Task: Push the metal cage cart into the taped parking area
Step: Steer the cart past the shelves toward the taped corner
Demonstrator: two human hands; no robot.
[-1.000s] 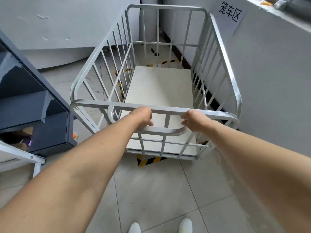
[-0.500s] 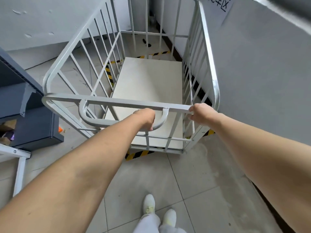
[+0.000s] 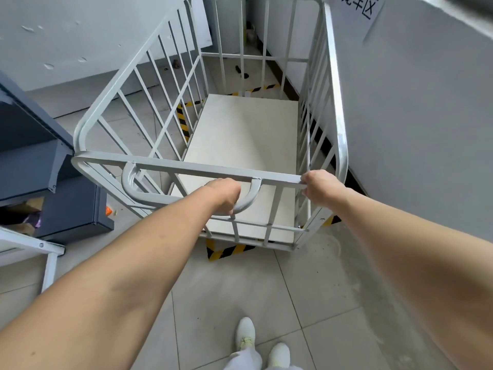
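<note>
Grey floor tiles (image 3: 226, 289) run up to a pale wall (image 3: 413, 116) on my right, and the cart (image 3: 337, 102) stands close along that wall.

My left hand (image 3: 225, 194) is curled round the right-hand bend of the looped handle (image 3: 133, 186). The fingers wrap under the tube, so their tips are hidden from me. My right hand (image 3: 320, 186) is clamped on the flat top rail (image 3: 186, 166) at its right end, just by the corner post. Its fingertips are out of sight on the far side.

Beyond my hands the pale board (image 3: 240, 145) inside the cart lies bare.

Yellow-and-black tape (image 3: 229, 251) shows only in pieces. One corner pokes out from under the near end. A strip is visible through the left bars, another crosses the floor past the far end, and a scrap sits at the near right corner. The board lies between those strips, with its near edge over the front one. The wheels are hidden, so I cannot tell exactly where they stand.

A paper sign (image 3: 365, 6) on the wall is cut off by the top edge, its characters only partly legible. To my left a dark cabinet (image 3: 66, 209) runs out of view, with a small orange thing beside it I cannot make out. My white shoes (image 3: 245, 332) show at the bottom.
</note>
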